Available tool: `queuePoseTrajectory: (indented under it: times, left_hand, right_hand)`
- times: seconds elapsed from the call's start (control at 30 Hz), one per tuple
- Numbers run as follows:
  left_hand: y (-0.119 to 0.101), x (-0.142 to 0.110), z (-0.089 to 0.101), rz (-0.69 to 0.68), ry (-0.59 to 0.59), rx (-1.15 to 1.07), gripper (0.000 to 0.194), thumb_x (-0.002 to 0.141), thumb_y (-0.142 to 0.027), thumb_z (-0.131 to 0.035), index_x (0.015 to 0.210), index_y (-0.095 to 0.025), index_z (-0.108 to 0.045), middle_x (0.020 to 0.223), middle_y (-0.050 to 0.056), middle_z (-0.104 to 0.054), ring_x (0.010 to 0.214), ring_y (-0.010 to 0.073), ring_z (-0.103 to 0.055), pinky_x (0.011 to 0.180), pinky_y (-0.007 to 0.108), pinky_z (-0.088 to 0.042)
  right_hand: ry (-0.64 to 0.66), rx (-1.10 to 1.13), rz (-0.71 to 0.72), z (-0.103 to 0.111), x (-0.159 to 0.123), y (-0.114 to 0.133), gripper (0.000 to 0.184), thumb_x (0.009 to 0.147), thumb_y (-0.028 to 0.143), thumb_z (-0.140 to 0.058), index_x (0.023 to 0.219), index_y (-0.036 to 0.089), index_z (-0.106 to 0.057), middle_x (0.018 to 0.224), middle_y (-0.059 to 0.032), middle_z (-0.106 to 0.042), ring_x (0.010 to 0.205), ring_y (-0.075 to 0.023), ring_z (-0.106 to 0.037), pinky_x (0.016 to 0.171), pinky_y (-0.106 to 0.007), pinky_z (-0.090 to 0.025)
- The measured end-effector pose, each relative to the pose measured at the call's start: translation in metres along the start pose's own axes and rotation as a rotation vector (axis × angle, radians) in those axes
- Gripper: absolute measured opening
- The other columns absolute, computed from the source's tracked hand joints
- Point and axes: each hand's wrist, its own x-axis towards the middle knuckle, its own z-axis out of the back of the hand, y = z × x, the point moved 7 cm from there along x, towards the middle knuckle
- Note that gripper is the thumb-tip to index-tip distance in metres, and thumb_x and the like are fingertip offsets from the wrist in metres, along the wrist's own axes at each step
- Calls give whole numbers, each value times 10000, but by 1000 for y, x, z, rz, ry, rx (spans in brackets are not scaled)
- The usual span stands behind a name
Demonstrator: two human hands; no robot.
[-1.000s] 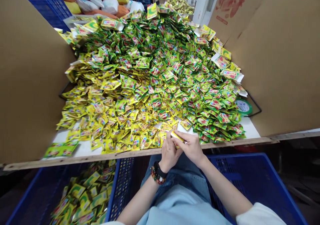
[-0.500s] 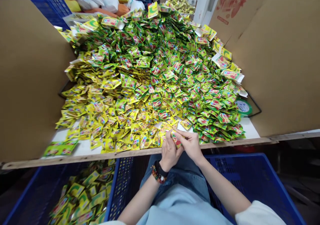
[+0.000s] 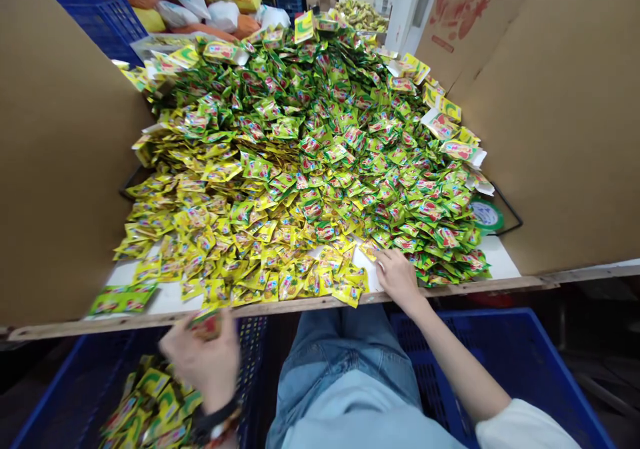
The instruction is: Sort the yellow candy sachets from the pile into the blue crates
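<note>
My left hand (image 3: 205,359), smeared by motion, is above the left blue crate. Its fingers are closed round a small green and red printed pack (image 3: 206,327); blur hides whether this is a carton or a sachet. My right hand (image 3: 399,277) rests at the near edge of the heap, its thumb and forefinger apart. A yellow sachet (image 3: 369,248) lies by its fingertips; whether they touch cannot be made out. Yellow sachets (image 3: 290,281) spread along the front left, and green sachets (image 3: 430,209) are piled behind and to the right.
Below the wooden table edge (image 3: 300,306) are the left blue crate (image 3: 65,389), with several small cartons (image 3: 150,396), and a right blue crate (image 3: 545,369). Cardboard walls (image 3: 565,136) flank the heap. Green tape (image 3: 487,216) lies at right; a flat green strip (image 3: 123,298) lies at left.
My hands, together at the table edge before, have parted. The left has swung left and down over the crate with the pack. The right has let go and moved slightly right to the sachets.
</note>
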Motion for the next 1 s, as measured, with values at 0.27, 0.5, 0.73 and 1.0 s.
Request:
queuePoseTrajectory:
  times: [0.27,0.5,0.73,1.0]
  left_hand:
    - [-58,-11,-20,-403,126,20,263,883,-404,-548,1015,-200,-650,1079,97,-646,1041,292,-584,940,483,-448]
    - [-184,-5,-172,-694,613,156,269,817,-83,-524,1008,-156,-699,1026,140,-651,992,294,-549,831,406,-465]
    - [-183,25,-200,-696,695,267,403,728,-226,-729,1108,-123,-643,1083,175,-631,1044,345,-533,868,447,-433]
    - [-173,0,-169,-246,932,-524,237,848,-370,-586,829,-151,-673,698,17,-614,622,135,-535,593,243,-433]
  right_hand:
    - [-54,-112,107,-18,24,-13,282,921,98,-434,1005,150,-698,1083,-163,-690,995,-262,-559,857,-396,-423]
    - [-267,648,-274,-2,11,-56,264,929,444,-492,946,201,-592,815,-61,-699,686,-198,-653,594,-315,-536]
    - [-134,1361,-578,-27,15,-49,478,634,549,-792,884,218,-554,677,15,-684,499,-166,-636,465,-311,-567]
    - [-145,1191,-417,-43,38,3,372,733,554,-682,816,219,-545,659,29,-578,565,-135,-566,473,-245,-521]
